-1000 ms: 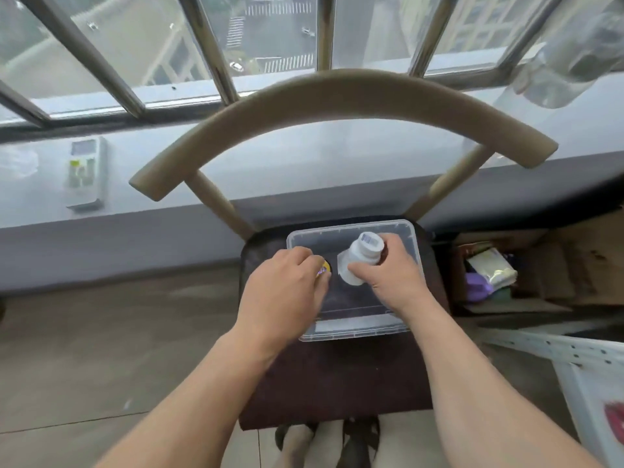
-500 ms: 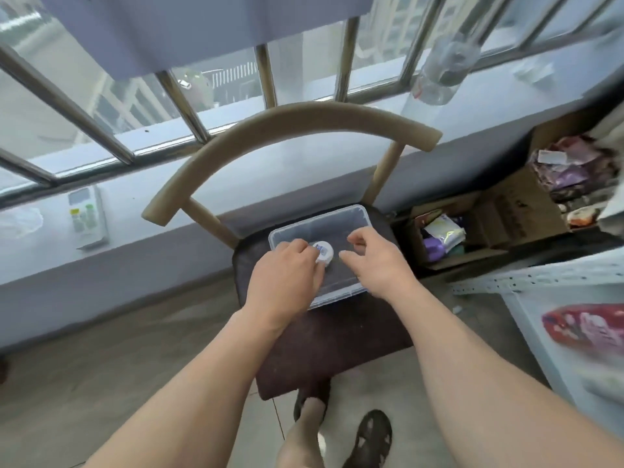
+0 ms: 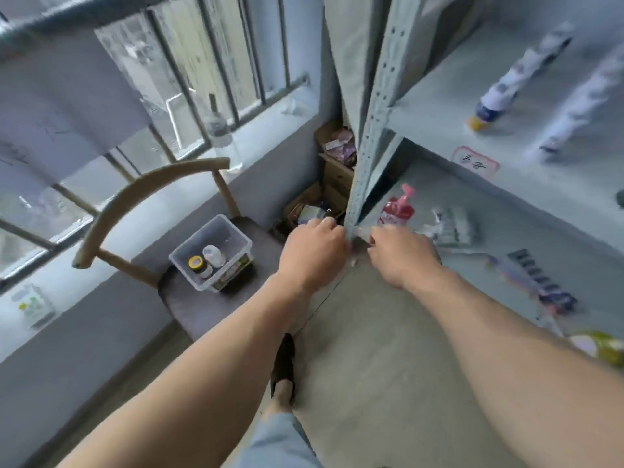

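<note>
Left hand (image 3: 312,255) and right hand (image 3: 401,255) hide their fingertips; packets (image 3: 452,228) blurred.

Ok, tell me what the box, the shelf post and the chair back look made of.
Box: clear glossy plastic; the bottles show through its walls. Post: probably painted steel, matte grey-blue, with punched holes in rows. Chair back: likely wood, tan and matte; blur hides any grain.

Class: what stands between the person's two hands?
The shelf's perforated metal upright, seen in the head view, stands between the left hand and right hand.
</note>
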{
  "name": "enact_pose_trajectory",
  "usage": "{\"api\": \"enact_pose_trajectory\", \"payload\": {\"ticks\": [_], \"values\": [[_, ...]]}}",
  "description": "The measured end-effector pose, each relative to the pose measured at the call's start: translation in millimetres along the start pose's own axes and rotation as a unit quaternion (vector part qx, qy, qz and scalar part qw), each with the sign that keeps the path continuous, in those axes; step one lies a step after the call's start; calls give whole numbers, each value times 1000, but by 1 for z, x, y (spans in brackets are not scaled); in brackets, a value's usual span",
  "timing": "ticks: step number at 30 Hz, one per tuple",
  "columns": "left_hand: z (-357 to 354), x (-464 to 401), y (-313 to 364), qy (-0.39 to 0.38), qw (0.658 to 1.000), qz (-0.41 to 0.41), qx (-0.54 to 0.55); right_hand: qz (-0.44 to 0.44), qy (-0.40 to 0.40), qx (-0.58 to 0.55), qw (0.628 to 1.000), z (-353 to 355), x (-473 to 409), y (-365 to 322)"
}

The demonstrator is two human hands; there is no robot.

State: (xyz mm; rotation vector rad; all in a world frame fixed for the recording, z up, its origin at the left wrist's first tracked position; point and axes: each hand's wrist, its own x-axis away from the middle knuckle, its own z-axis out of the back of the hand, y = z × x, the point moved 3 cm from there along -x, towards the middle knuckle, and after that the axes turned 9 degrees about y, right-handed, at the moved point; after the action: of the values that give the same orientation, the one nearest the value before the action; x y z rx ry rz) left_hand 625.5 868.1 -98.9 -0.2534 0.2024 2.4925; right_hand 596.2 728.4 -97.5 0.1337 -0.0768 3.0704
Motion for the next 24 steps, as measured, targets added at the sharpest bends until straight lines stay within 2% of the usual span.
{"api": "enact_pose_trajectory", "payload": {"ticks": [5, 10, 17, 24], "values": [[38, -20, 148, 59, 993, -94, 27, -86, 55, 12, 995, 61, 103, 120], [60, -39, 277, 122, 973, -174, 88, -167, 93, 30, 981, 102, 185, 224], [62, -88, 426, 137, 943, -285, 103, -260, 129, 30, 957, 126, 255, 349], [46, -130, 552, 143, 915, -353, 134, -365, 148, 13, 919, 131, 313, 458]]}}
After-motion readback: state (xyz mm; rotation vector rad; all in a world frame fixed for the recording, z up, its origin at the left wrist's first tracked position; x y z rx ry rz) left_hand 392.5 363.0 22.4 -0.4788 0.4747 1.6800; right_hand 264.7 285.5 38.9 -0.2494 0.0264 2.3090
